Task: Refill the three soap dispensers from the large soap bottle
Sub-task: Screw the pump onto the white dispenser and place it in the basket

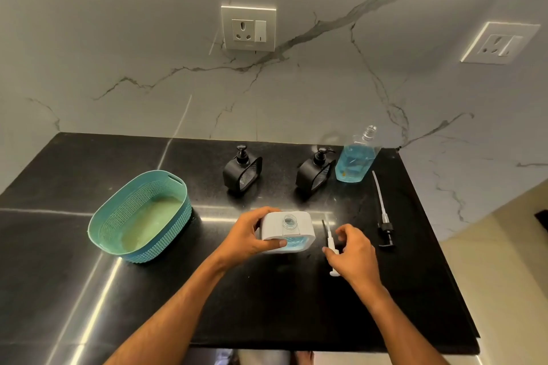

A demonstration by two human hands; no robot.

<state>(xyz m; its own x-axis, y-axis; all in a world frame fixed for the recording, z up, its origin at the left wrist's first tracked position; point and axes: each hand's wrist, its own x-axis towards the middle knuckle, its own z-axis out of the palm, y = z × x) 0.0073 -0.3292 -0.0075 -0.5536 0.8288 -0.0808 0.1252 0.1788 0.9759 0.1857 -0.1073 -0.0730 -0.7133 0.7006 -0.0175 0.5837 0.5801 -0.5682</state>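
Left hand (252, 234) fingers wrapping round white rounded-rectangular plastic soap dispenser (287, 232), thumb pressing its near blue-tinted ribbed face; dispenser standing upright on glossy black stone counter (178, 290), open clear threaded neck pointing up, pump off. Right hand (354, 255) fingers loosely curled, half open, fingertips touching thin white plastic pump with tube (329, 241) lying flat just right of dispenser, long axis running near-to-far; firm grip cannot tell. Resting further right, black pump head with long translucent tube (382, 210), tube pointing toward wall. Standing at back right, large clear faceted soap bottle (357, 157), uncapped, roughly half full of blue liquid, mouth up. Sitting beside it, two black rounded dispensers (243, 170) (315, 170), pumps on. Sitting at left, teal woven-pattern oval plastic basket (139, 216).
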